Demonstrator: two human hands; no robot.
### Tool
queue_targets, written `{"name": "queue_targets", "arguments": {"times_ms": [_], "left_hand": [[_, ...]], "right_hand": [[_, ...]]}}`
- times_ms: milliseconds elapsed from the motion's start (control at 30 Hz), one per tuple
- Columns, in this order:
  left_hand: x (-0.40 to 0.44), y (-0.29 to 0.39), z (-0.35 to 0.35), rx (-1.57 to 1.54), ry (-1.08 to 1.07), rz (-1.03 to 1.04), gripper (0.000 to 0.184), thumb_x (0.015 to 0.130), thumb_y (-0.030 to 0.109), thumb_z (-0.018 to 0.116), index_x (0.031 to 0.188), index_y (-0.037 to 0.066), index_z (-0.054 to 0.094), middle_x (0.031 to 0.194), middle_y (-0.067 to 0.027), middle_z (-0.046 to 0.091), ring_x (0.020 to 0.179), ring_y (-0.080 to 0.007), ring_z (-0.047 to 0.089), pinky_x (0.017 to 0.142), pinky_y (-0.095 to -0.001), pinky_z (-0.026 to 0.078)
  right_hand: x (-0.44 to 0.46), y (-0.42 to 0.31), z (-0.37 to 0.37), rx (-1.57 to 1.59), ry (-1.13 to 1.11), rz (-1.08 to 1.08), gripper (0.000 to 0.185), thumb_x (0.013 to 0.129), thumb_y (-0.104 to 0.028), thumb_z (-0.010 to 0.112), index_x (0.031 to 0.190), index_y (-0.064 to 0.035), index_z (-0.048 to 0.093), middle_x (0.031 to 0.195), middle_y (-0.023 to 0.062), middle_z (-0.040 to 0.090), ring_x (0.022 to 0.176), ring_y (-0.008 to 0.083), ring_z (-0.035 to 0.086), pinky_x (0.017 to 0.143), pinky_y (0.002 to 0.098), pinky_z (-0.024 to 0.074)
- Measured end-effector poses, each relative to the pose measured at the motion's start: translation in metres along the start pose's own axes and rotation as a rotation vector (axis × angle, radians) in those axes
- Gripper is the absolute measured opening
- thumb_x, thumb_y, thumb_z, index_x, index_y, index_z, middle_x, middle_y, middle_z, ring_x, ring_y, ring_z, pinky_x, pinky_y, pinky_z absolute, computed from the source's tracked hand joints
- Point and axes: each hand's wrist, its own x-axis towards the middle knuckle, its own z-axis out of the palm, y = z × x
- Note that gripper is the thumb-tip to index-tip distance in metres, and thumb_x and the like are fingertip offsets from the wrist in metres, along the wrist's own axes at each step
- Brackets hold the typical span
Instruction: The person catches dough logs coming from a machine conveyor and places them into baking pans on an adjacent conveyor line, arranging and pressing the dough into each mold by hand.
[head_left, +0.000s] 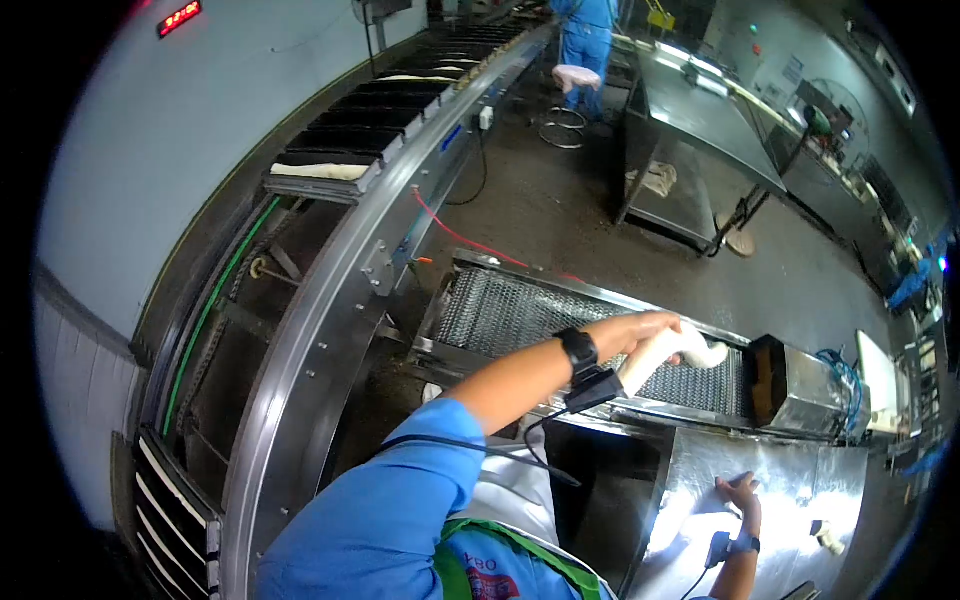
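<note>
My left hand is closed around a long, pale, soft piece of dough above the metal mesh conveyor. One end of the dough droops and curls to the right of my fingers, and the other end points down toward my wrist. Lower right, my right hand rests on the shiny steel table, fingers apart and nothing in them. A small pale piece, likely dough, lies on that table to the right of my right hand.
To the left runs a long conveyor with dark pans, some holding pale dough strips. A steel table stands beyond the mesh conveyor. A person in blue is near a round stool. A metal box caps the mesh conveyor's right end.
</note>
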Motion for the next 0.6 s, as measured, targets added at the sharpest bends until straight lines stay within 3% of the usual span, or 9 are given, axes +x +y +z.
{"name": "queue_targets", "arguments": {"times_ms": [100,133,167,200,300,433,533,567,600], "left_hand": [[-0.055,0.041,-0.018,-0.25,0.165,0.214,0.043,0.067,0.027,0.049,0.096,-0.004,0.047,0.08,-0.0183,0.055,0.064,-0.0217,0.057,0.056,-0.0321,0.048],[-0.073,0.055,-0.025,-0.343,0.307,0.351,0.043,0.067,0.03,0.049,0.095,-0.004,0.047,0.078,-0.0164,0.055,0.063,-0.0218,0.056,0.057,-0.0328,0.048],[-0.097,0.071,-0.037,-0.435,0.241,0.414,0.042,0.067,0.032,0.048,0.092,-0.002,0.048,0.074,-0.0136,0.055,0.061,-0.0209,0.055,0.057,-0.0321,0.047],[-0.119,0.088,-0.043,-0.471,0.337,0.534,0.041,0.067,0.034,0.048,0.09,0.0,0.049,0.073,-0.0121,0.055,0.059,-0.0197,0.054,0.055,-0.0309,0.046],[-0.196,0.134,-0.077,-0.221,0.535,0.918,0.044,0.065,0.036,0.05,0.094,0.003,0.046,0.067,-0.0119,0.055,0.055,-0.0199,0.055,0.05,-0.031,0.046],[-0.281,0.188,-0.13,-0.257,0.849,1.293,0.039,0.069,0.028,0.047,0.098,0.002,0.043,0.073,-0.0149,0.054,0.063,-0.024,0.055,0.055,-0.0351,0.047],[-0.335,0.201,-0.192,-0.277,0.976,1.335,0.038,0.075,0.029,0.044,0.103,0.003,0.039,0.079,-0.0153,0.054,0.068,-0.0284,0.055,0.067,-0.0396,0.045],[-0.348,0.197,-0.258,-0.28,0.972,1.388,0.043,0.076,0.036,0.044,0.105,0.004,0.039,0.089,-0.0134,0.052,0.081,-0.0283,0.052,0.076,-0.0417,0.041],[-0.357,0.186,-0.276,-0.382,1.024,1.376,0.049,0.075,0.045,0.044,0.104,0.005,0.04,0.097,-0.0107,0.049,0.094,-0.0268,0.046,0.081,-0.0429,0.037]], "right_hand": [[-0.013,-0.011,-0.009,0.029,0.017,0.018,0.114,0.05,-0.063,0.059,0.124,0.0038,0.005,0.127,0.0299,0.006,0.115,0.0451,0.014,0.092,0.0447,0.0252],[-0.017,-0.015,-0.011,0.037,0.02,0.021,0.114,0.05,-0.063,0.059,0.124,0.0039,0.005,0.127,0.03,0.006,0.115,0.0449,0.014,0.092,0.0447,0.0252],[-0.022,-0.021,-0.014,0.052,0.021,0.029,0.114,0.05,-0.063,0.06,0.124,0.0039,0.005,0.127,0.03,0.006,0.115,0.0448,0.015,0.092,0.0447,0.0253],[-0.023,-0.019,-0.013,0.051,0.021,0.035,0.114,0.05,-0.063,0.06,0.124,0.004,0.005,0.126,0.03,0.006,0.115,0.0447,0.015,0.092,0.0446,0.0254],[-0.025,-0.019,-0.013,0.062,0.023,0.04,0.114,0.05,-0.063,0.06,0.124,0.0042,0.006,0.126,0.0302,0.007,0.115,0.0444,0.015,0.092,0.0445,0.0255],[-0.028,-0.026,-0.018,0.069,0.025,0.058,0.114,0.05,-0.063,0.06,0.124,0.0044,0.007,0.126,0.0303,0.008,0.115,0.0439,0.016,0.092,0.0443,0.0258],[-0.029,-0.026,-0.017,0.065,0.027,0.066,0.114,0.049,-0.063,0.061,0.124,0.0046,0.007,0.126,0.0305,0.009,0.115,0.0435,0.017,0.092,0.0442,0.0259],[-0.029,-0.027,-0.017,0.065,0.028,0.069,0.114,0.049,-0.063,0.061,0.124,0.0046,0.007,0.126,0.0305,0.009,0.115,0.0434,0.017,0.092,0.0442,0.026],[-0.03,-0.027,-0.017,0.063,0.029,0.07,0.114,0.049,-0.063,0.061,0.124,0.0047,0.008,0.126,0.0306,0.009,0.115,0.0433,0.017,0.092,0.0441,0.026]]}}
